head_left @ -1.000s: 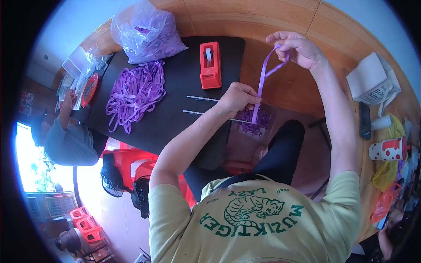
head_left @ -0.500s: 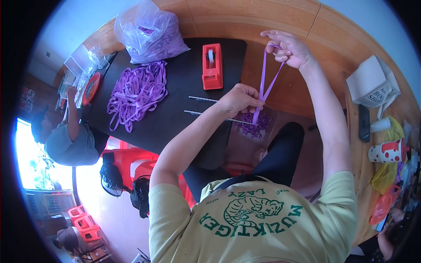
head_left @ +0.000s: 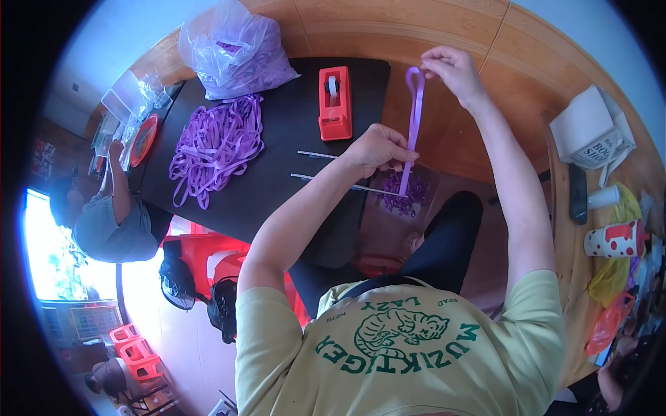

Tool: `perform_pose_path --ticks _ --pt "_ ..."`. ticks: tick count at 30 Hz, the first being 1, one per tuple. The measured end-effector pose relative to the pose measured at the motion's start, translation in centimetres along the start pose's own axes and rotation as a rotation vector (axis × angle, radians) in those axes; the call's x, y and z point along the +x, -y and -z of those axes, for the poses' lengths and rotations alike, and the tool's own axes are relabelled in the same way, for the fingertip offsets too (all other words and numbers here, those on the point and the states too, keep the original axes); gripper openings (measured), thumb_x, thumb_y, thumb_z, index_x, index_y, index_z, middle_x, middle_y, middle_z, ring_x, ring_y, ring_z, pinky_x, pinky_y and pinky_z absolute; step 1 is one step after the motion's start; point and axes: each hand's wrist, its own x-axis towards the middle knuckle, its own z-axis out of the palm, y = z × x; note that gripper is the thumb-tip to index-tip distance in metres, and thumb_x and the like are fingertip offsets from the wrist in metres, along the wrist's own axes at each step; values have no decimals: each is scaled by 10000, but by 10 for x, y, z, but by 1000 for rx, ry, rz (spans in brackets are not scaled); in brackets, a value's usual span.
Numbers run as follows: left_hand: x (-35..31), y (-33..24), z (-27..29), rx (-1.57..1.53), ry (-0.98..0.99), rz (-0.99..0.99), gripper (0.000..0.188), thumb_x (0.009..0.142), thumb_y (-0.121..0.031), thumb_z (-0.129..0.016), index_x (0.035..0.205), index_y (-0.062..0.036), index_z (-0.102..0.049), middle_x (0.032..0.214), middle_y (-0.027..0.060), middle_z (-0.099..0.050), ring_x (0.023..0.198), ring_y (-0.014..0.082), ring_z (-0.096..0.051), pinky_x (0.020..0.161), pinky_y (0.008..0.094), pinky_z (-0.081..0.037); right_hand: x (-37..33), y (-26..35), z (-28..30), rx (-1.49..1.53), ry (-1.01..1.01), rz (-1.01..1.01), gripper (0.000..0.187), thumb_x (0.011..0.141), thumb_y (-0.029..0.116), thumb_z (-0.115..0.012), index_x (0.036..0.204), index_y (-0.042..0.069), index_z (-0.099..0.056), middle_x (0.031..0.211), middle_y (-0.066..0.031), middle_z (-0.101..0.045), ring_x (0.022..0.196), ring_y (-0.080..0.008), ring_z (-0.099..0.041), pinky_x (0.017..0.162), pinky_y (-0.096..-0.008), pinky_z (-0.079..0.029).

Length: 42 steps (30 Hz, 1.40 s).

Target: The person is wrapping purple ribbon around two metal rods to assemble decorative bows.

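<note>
My left hand [head_left: 383,150] pinches a purple ribbon [head_left: 414,118] partway along its length. Above that grip the ribbon stands up in a narrow loop with a rounded top. My right hand [head_left: 452,71] is raised at the far right, thumb and fingertips together at the side of the loop's top. Below the left hand, the ribbon's lower end meets the tip of a thin metal rod [head_left: 305,177] that sticks out past the table edge. A second rod [head_left: 312,154] lies roughly parallel, partly hidden by my left hand. Beneath, a clear container holds purple scraps [head_left: 411,195].
On the dark table [head_left: 277,201] are a pile of purple ribbons [head_left: 218,145], a plastic bag of purple ribbon [head_left: 239,62] and a red tape dispenser [head_left: 335,104]. A wooden ledge at right holds a paper bag [head_left: 593,132], phone [head_left: 577,194] and dotted cup [head_left: 614,238]. Another person [head_left: 114,225] works at left.
The ribbon loop, spread wide over my right fingers before, is now narrow and upright. My right fingers have drawn together at its side. My left hand still pinches the ribbon.
</note>
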Motion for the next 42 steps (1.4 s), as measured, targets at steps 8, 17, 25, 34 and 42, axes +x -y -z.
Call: perform_pose_path --ticks 8,17,25,34,42 --pt "14 -10 6 -22 -91 3 116 735 -19 -744 697 -2 -636 616 77 -629 443 111 -546 340 201 -304 -115 26 -30 -801 15 808 308 625 -26 -663 905 102 -678 1031 -107 -584 874 -261 -584 707 -371 -451" --pt "33 -1 7 44 -132 78 67 727 44 -677 784 10 -668 623 64 -611 461 116 -541 364 206 -310 -147 -11 -49 -844 65 754 286 670 98 -689 938 185 -733 1242 -120 -536 1040 -264 -521 799 -353 -403" --pt "37 2 2 183 -181 88 93 728 87 -601 780 41 -664 634 87 -607 459 132 -543 364 217 -332 -151 -31 -56 -763 17 716 265 669 90 -703 922 165 -725 1216 -139 -557 1034 -290 -520 827 -377 -411" --pt "18 10 -4 418 -295 -154 93 762 6 -647 828 67 -668 676 109 -629 586 152 -608 499 249 -449 -165 -45 -73 -658 -100 638 251 663 73 -698 895 166 -717 1223 -136 -546 1015 -285 -522 821 -372 -394" --pt "-133 44 -79 236 -104 -351 113 832 -26 -643 934 21 -655 858 50 -607 746 84 -573 650 216 -460 -193 -55 -99 -282 -209 286 166 729 -83 -608 855 16 -654 1154 -132 -575 1009 -291 -504 842 -357 -422"
